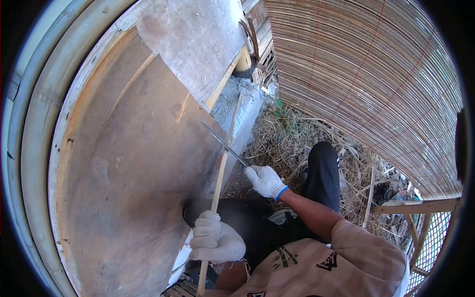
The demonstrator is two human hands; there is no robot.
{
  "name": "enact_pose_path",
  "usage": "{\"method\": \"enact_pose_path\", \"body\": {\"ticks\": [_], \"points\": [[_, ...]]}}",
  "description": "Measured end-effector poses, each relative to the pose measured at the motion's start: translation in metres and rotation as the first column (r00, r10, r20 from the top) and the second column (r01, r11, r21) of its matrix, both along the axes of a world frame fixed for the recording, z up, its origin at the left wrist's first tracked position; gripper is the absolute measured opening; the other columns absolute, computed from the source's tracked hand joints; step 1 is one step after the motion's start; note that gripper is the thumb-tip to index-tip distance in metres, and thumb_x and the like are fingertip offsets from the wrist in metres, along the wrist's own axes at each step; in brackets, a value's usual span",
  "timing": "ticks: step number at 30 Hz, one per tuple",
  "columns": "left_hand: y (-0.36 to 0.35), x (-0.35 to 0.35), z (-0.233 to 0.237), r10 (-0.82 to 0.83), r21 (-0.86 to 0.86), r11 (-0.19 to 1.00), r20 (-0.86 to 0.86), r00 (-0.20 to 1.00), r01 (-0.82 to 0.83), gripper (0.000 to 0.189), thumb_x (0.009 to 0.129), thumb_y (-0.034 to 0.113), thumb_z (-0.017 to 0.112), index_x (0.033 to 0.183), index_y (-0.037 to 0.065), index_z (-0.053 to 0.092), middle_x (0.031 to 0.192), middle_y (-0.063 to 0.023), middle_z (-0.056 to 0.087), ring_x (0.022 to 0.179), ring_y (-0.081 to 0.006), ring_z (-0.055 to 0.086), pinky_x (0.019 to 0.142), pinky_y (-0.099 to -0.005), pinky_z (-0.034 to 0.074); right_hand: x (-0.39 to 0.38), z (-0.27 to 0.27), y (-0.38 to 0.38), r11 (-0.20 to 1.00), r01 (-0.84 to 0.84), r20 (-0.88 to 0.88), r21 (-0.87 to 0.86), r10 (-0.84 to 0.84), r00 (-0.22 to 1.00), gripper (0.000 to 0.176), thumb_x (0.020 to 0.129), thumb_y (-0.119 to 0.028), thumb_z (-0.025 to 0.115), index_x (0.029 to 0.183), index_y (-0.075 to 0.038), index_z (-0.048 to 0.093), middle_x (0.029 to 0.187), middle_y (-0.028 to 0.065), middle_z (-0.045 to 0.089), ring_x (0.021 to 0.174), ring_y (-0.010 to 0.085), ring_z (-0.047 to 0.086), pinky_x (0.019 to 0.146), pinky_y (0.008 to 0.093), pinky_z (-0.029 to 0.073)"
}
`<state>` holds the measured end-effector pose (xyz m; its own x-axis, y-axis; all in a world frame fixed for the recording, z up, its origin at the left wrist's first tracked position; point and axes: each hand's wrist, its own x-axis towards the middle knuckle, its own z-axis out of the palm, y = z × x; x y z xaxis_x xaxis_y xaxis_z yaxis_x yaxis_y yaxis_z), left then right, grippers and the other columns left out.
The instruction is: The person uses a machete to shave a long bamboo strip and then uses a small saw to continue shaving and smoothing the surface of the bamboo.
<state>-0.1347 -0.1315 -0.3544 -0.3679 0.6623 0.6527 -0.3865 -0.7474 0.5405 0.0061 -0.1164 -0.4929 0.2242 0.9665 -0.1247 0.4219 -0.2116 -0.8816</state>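
My left hand (213, 237), in a white knit glove, is wrapped round the lower part of a long, thin bamboo strip (221, 174). The strip slants up and away from me, its far end over a pale concrete ledge. In my right hand (266, 181), gloved in white with a blue cuff, is a knife (223, 142). Its narrow blade points up and to the left and crosses the strip, apparently touching it, well above my left hand. The knife's handle is hidden inside my right glove.
A large brown wooden panel (143, 163) stands on the left, beside bent bamboo poles (47, 104). A bamboo slat blind (366, 74) hangs at the upper right. Dry straw (282, 133) covers the ground near my legs. The concrete ledge (247, 114) runs between panel and straw. Wire mesh (435, 232) is at lower right.
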Motion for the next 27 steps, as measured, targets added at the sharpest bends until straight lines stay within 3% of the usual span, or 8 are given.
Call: {"method": "enact_pose_path", "body": {"ticks": [2,4,9,12,14,19,24,27], "points": [[-0.003,0.005,0.001,0.030,0.008,1.000,0.015,0.999,-0.030,0.055,0.115,0.047,0.030,0.068,0.019,0.030,0.062,0.0031,0.020,0.059,-0.0136,0.026,0.062,-0.0337,0.034,-0.001,0.009,-0.009,0.998,-0.060,-0.052,-0.026,0.059,0.997,0.047,0.107,-0.045,0.046,0.104,-0.004,0.069,0.085,0.0275,0.070,0.086,0.0501,0.069,0.079,0.0585,0.054],[-0.001,0.006,0.002,0.038,-0.001,0.999,0.003,0.999,-0.038,0.055,0.115,0.047,0.030,0.068,0.019,0.030,0.062,0.0031,0.020,0.059,-0.0136,0.026,0.062,-0.0336,0.034,0.000,0.011,-0.016,0.978,-0.154,0.143,0.142,0.133,0.981,0.046,0.106,-0.044,0.047,0.105,-0.003,0.069,0.085,0.0274,0.070,0.086,0.0501,0.069,0.078,0.0578,0.054],[-0.002,0.003,-0.001,0.051,-0.004,0.999,-0.020,0.998,-0.052,0.055,0.115,0.047,0.030,0.068,0.019,0.030,0.062,0.0031,0.021,0.059,-0.0136,0.026,0.062,-0.0334,0.034,0.003,-0.026,0.012,0.997,0.070,0.057,0.017,-0.071,0.996,0.039,0.105,-0.040,0.049,0.105,-0.007,0.070,0.090,0.0282,0.071,0.087,0.0503,0.068,0.077,0.0575,0.054],[-0.002,0.003,-0.001,0.053,-0.003,0.999,-0.034,0.998,-0.053,0.055,0.115,0.047,0.030,0.068,0.019,0.029,0.063,0.0031,0.021,0.059,-0.0136,0.026,0.062,-0.0333,0.034,0.004,0.003,-0.004,0.998,-0.048,0.011,0.043,0.048,0.999,0.041,0.105,-0.042,0.049,0.104,-0.006,0.069,0.089,0.0282,0.070,0.088,0.0504,0.068,0.077,0.0579,0.054],[-0.002,0.004,-0.001,0.061,0.002,0.998,-0.035,0.998,-0.061,0.055,0.115,0.047,0.031,0.068,0.019,0.029,0.063,0.0031,0.021,0.059,-0.0136,0.026,0.062,-0.0332,0.034,0.007,0.004,-0.008,0.986,-0.129,0.123,0.107,0.116,0.986,0.045,0.104,-0.046,0.049,0.104,-0.007,0.070,0.086,0.0281,0.070,0.087,0.0507,0.068,0.078,0.0588,0.053],[0.001,0.003,0.000,0.062,0.019,0.998,-0.056,0.996,-0.061,0.054,0.115,0.046,0.031,0.068,0.019,0.029,0.063,0.0031,0.021,0.060,-0.0136,0.026,0.062,-0.0330,0.034,0.013,-0.031,0.027,0.987,0.155,0.067,-0.041,-0.152,0.986,0.048,0.104,-0.050,0.052,0.102,-0.006,0.071,0.087,0.0274,0.072,0.089,0.0497,0.069,0.080,0.0571,0.054],[0.001,0.005,0.001,0.059,0.013,0.998,-0.059,0.997,-0.058,0.054,0.115,0.046,0.031,0.068,0.019,0.029,0.063,0.0031,0.021,0.060,-0.0135,0.026,0.062,-0.0332,0.034,0.021,-0.002,0.008,0.992,-0.111,0.086,0.053,0.106,0.991,0.057,0.106,-0.053,0.049,0.101,-0.002,0.072,0.089,0.0296,0.071,0.092,0.0499,0.069,0.083,0.0571,0.053],[-0.002,0.004,-0.002,0.060,0.003,0.998,-0.066,0.996,-0.060,0.054,0.115,0.046,0.031,0.068,0.019,0.029,0.063,0.0031,0.022,0.060,-0.0135,0.026,0.062,-0.0333,0.034,0.025,-0.044,0.040,0.991,0.116,0.013,-0.072,-0.115,0.993,0.059,0.108,-0.052,0.043,0.103,0.000,0.071,0.091,0.0315,0.071,0.095,0.0517,0.068,0.086,0.0574,0.052]]}}
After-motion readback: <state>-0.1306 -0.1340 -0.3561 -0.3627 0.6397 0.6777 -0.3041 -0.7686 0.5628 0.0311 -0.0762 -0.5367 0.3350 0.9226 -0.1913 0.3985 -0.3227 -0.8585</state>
